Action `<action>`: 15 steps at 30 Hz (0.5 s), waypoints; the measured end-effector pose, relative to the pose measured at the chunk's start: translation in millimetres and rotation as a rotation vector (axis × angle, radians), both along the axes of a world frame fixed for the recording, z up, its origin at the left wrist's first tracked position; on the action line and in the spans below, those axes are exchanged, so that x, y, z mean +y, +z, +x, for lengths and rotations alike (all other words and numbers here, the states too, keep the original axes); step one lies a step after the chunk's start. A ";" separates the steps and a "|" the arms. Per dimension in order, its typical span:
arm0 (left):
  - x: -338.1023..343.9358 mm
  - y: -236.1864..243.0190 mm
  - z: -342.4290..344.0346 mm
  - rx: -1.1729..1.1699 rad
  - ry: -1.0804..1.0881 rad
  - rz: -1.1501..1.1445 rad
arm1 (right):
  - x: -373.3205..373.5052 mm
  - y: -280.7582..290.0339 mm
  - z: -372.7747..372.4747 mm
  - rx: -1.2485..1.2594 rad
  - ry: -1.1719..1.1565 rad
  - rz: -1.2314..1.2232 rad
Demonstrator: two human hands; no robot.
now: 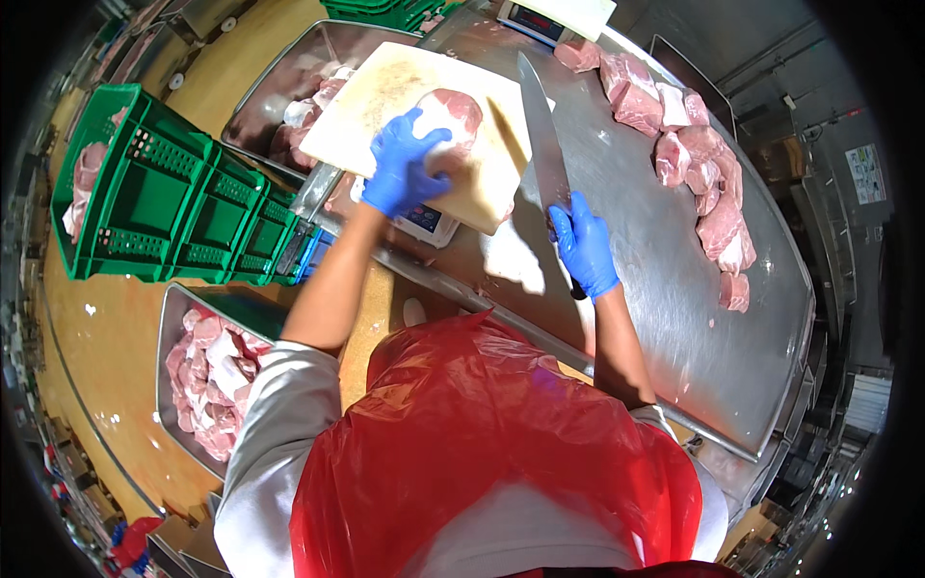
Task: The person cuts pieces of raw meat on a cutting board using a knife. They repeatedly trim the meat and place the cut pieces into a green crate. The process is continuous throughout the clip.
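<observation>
My left hand [408, 161], in a blue glove, grips a round piece of pink and white meat [457, 116] on a cream cutting board [356, 91]. My right hand [581, 249], also gloved in blue, is closed on the dark handle of a long knife [545, 128], whose blade points away from me beside the board's right edge. Under the board shows a scale [429, 222] with a dark panel. Several raw meat pieces [713, 226] lie along the right side of the steel table [684, 337].
A steel tub [260, 106] with meat sits behind the board's left side. Green crates [154, 202] stand at the left, and another meat-filled tub [170, 318] at lower left. A second scale [564, 13] is at the table's far edge, with a green crate [371, 12] farther back.
</observation>
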State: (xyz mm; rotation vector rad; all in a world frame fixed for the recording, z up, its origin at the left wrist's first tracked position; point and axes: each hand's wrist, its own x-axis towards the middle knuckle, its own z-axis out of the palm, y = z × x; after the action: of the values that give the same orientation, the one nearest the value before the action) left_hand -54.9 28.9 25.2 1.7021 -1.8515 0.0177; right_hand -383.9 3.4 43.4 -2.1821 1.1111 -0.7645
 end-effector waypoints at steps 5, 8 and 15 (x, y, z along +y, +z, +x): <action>26.1 -26.2 75.5 0.585 0.185 -0.142 | 5.8 6.0 27.2 0.069 0.070 0.078; 34.3 -38.9 55.7 0.532 0.461 -0.073 | 9.9 4.7 50.3 0.170 0.097 0.005; 18.7 -53.6 51.1 0.491 0.598 -0.232 | 8.2 27.8 167.7 0.332 0.294 -0.168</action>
State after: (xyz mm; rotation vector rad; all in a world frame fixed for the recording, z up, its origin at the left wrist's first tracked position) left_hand -3.9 47.6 -28.3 1.8272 -0.9160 0.0507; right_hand -216.2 11.6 71.2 -2.6082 0.8687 -0.3866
